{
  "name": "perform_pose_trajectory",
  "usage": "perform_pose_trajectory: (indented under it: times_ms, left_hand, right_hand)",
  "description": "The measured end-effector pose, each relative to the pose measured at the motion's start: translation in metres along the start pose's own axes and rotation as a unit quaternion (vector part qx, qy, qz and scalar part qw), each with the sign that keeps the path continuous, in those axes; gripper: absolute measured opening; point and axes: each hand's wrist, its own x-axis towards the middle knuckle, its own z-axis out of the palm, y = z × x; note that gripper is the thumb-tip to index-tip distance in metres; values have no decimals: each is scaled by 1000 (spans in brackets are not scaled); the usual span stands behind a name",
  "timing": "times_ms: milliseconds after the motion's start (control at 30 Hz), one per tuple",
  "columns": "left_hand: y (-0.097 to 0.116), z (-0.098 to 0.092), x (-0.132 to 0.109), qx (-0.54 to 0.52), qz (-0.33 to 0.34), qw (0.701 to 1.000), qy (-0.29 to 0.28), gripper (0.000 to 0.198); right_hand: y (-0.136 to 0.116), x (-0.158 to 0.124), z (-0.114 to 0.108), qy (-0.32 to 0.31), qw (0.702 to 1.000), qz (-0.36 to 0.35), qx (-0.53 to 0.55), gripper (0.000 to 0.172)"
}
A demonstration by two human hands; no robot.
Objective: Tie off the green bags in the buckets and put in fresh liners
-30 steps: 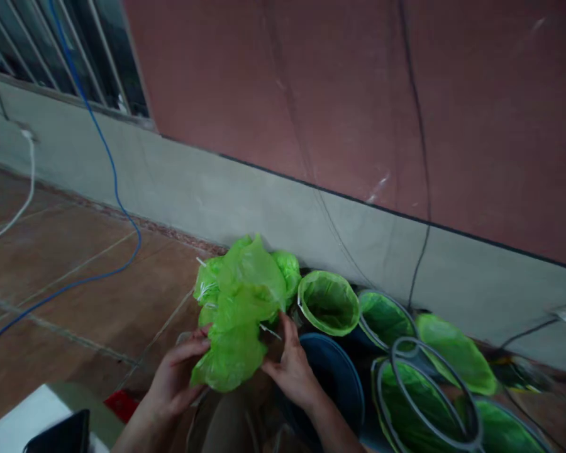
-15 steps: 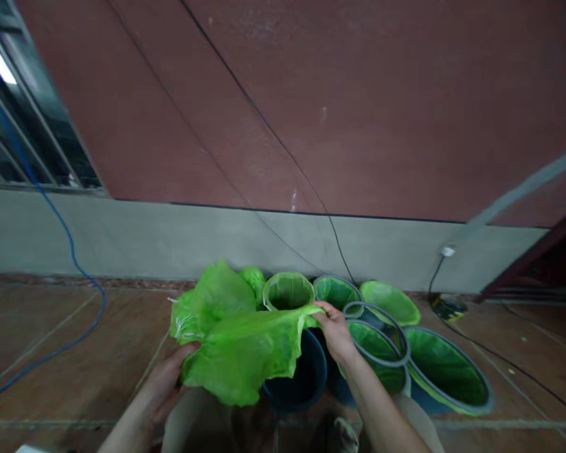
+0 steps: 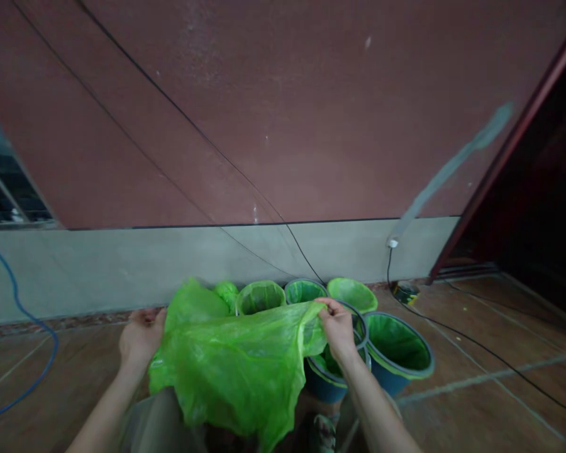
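Observation:
A thin, bright green bag (image 3: 240, 365) hangs spread between my hands, its upper edge stretched nearly level and its lower part drooping over my legs. My right hand (image 3: 337, 327) pinches its right corner, fingers closed on the gathered edge. At the bag's left end, my left hand (image 3: 141, 336) is curled closed, with thumb side against the green material; its grip is partly hidden. Behind it lies a heap of more green bags (image 3: 193, 299). Beyond the right hand, dark blue bins (image 3: 400, 346) stand lined with the same green material.
Another green-lined bin (image 3: 260, 297) stands by the wall (image 3: 122, 264). A loose grey ring (image 3: 358, 324) rests over the bins. To the right are a small tin (image 3: 405, 292) and a black cable (image 3: 490, 368); a blue hose (image 3: 26, 308) runs along the left floor.
The bag has been pulled wider and now covers the open dark bin in front. My left hand has moved up and left. The view has turned right.

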Motion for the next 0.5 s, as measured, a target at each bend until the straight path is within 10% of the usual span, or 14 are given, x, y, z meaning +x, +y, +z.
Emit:
perform_pose_trajectory:
  times_ms: [67,200,267,367,500]
  left_hand:
    - [28,11,-36,-39,61,997,8,29]
    - [69,53,-152,-98,208,931,-284,44]
    - [72,79,-192,-65,205,919,-331,52]
    - [60,105,-204,-22,173,932,-318,43]
    - [36,100,-161,-46,172,938,-298,23]
  right_hand:
    - [2,-8,5,5,999,-22,-23,24]
    - [2,-27,28,2,998,-34,-59,29]
    - [-3,-35,39,-18,995,-52,-79,28]
    - [-14,-41,46,-60,986,-83,-128,26]
    - [-25,-37,28,-104,957,-142,-231,29]
